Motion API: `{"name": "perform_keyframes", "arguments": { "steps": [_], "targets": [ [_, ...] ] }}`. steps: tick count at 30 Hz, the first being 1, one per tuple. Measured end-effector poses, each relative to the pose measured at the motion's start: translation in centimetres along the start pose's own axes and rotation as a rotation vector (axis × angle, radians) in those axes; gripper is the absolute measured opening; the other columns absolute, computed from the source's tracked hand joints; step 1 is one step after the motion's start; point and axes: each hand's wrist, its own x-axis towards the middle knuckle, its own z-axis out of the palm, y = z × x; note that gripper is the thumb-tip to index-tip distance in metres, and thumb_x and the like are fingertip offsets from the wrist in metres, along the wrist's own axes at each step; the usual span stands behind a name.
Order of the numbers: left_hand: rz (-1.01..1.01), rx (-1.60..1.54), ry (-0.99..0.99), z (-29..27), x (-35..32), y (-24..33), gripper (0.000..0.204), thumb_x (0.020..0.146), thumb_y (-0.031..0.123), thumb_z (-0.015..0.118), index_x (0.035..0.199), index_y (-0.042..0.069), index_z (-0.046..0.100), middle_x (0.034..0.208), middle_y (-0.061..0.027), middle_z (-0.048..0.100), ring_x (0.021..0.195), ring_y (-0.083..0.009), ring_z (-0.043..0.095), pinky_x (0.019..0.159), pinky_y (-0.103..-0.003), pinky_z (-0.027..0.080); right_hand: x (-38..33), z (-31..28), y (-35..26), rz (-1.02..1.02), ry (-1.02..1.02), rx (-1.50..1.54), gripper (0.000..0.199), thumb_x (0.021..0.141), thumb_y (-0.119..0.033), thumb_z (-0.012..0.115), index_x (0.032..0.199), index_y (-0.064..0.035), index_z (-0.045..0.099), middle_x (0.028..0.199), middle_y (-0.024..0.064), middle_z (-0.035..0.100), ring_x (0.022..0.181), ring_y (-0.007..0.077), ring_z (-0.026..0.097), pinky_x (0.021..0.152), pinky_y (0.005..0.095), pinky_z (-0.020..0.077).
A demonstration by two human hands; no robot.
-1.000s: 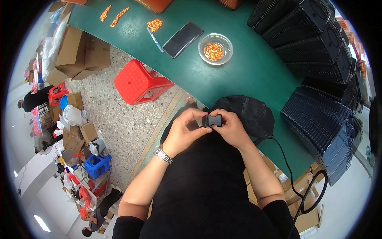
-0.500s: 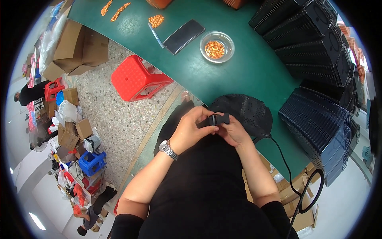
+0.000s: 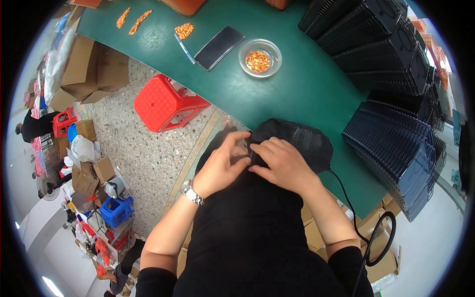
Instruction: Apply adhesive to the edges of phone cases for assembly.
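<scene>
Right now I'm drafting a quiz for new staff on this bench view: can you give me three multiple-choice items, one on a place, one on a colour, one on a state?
1. Where does the glass bowl of orange bits stand?
A. on the green table
B. on the floor
C. on the stool

2. What colour is the plastic stool beside the table?
A. blue
B. red
C. yellow

3. How are the two hands placed?
A. far apart on the table
B. one raised above the head
C. close together at a small dark piece by the black mesh bag

Answers:
1 A, the bowl sits on the green top next to a dark phone.
2 B, its seat and legs are red.
3 C, the left hand and right hand meet in front of the body.
</scene>
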Motion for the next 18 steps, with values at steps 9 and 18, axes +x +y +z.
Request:
{"name": "perform_keyframes", "arguments": {
  "steps": [9,18],
  "targets": [
    [0.121,0.243,0.143,0.8,-1.2,0.4,0.043,0.094,0.012,0.071,0.135,0.006,0.058,0.092,-0.0179,0.075,0.084,-0.0375,0.074,0.074,-0.042,0.057,-0.1,2.7,0.1,-0.116,0.134,0.034,0.034,0.077,-0.012,0.081,0.107,-0.0029,0.069,0.099,0.0093,0.068,0.097,0.0300,0.066,0.087,0.0405,0.0542],
    [-0.155,-0.028,-0.014,0.7,-1.1,0.1,0.034,0.097,0.027,0.075,0.074,0.004,0.065,0.065,0.0000,0.061,0.060,-0.0045,0.047,0.055,-0.027,0.038,-0.4,2.2,0.8,-0.226,0.230,0.301,0.030,0.072,-0.007,0.085,0.097,-0.0045,0.070,0.085,0.0073,0.067,0.079,0.0275,0.065,0.075,0.0377,0.0534]
  ]
}}
